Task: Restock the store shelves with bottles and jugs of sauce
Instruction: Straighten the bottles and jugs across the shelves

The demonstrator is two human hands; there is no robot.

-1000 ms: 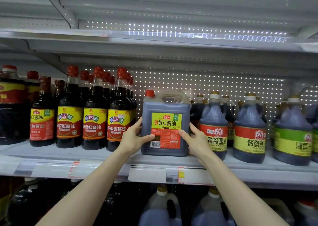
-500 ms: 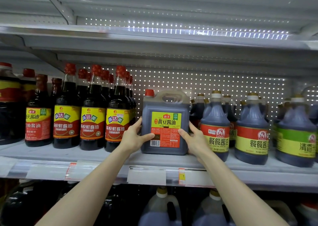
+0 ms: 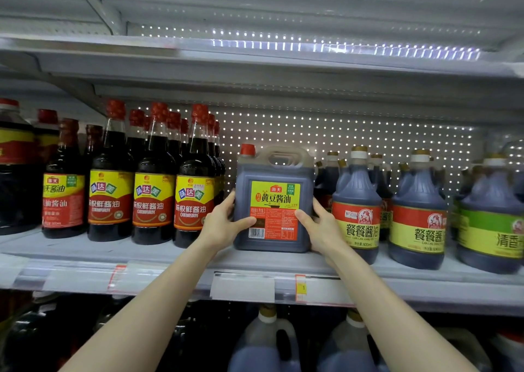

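A shop: shelf (image 3: pixel 170 255) of sauce bottles (image 3: pixel 153 179) (rows deep), price tags (image 3: pixel 242 288).

There is one camera, worn on the person's head. It faces forward, square to the middle shelf (image 3: pixel 141 254). Its height is a little above this shelf's board, so the top of the board shows, and the underside of the upper shelf (image 3: pixel 255 68) fills the top of the view. The perforated back panel (image 3: pixel 340 133) closes the view behind. The camera is near: both forearms enter from the bottom edge, and the left hand (image 3: pixel 224 224) and the right hand (image 3: pixel 320 230) reach the soy sauce jug (image 3: pixel 273 201) near the shelf's front edge, at the centre of the view. Under this front edge, the tops of the lower jugs (image 3: pixel 266 343) show. The wide lens bends the shelf edges toward both sides.
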